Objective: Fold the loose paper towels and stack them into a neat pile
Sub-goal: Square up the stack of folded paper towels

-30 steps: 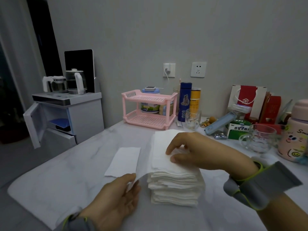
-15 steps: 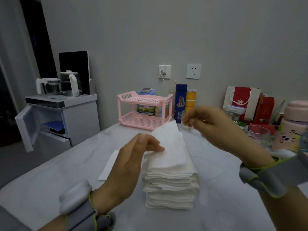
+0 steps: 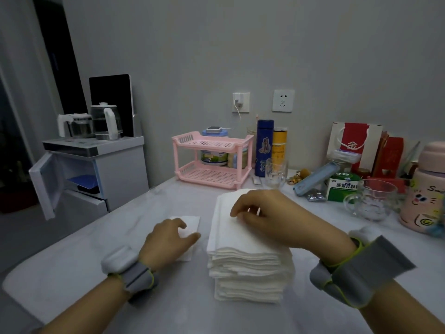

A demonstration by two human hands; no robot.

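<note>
A tall pile of white paper towels (image 3: 248,266) stands on the pale marble table (image 3: 72,280), just ahead of me. My right hand (image 3: 269,218) lies on top of the pile with its fingers curled down onto the top sheet. Left of the pile a single folded towel (image 3: 190,224) lies flat on the table. My left hand (image 3: 168,239) rests on that towel, covering its near part, fingers bent and thumb pointing toward the pile. Grey bands wrap both wrists.
A pink two-tier rack (image 3: 212,160) stands behind the pile. A blue flask (image 3: 265,148), a yellow can (image 3: 279,148), glass cups (image 3: 369,201), a green box (image 3: 342,189), a red bag (image 3: 354,143) and a pink jar (image 3: 426,189) crowd the back right. A white cabinet with kettles (image 3: 96,165) stands left.
The sheet I held up over the pile is down again. My left hand has moved left and down onto the single folded towel. My right hand has dropped onto the top of the pile.
</note>
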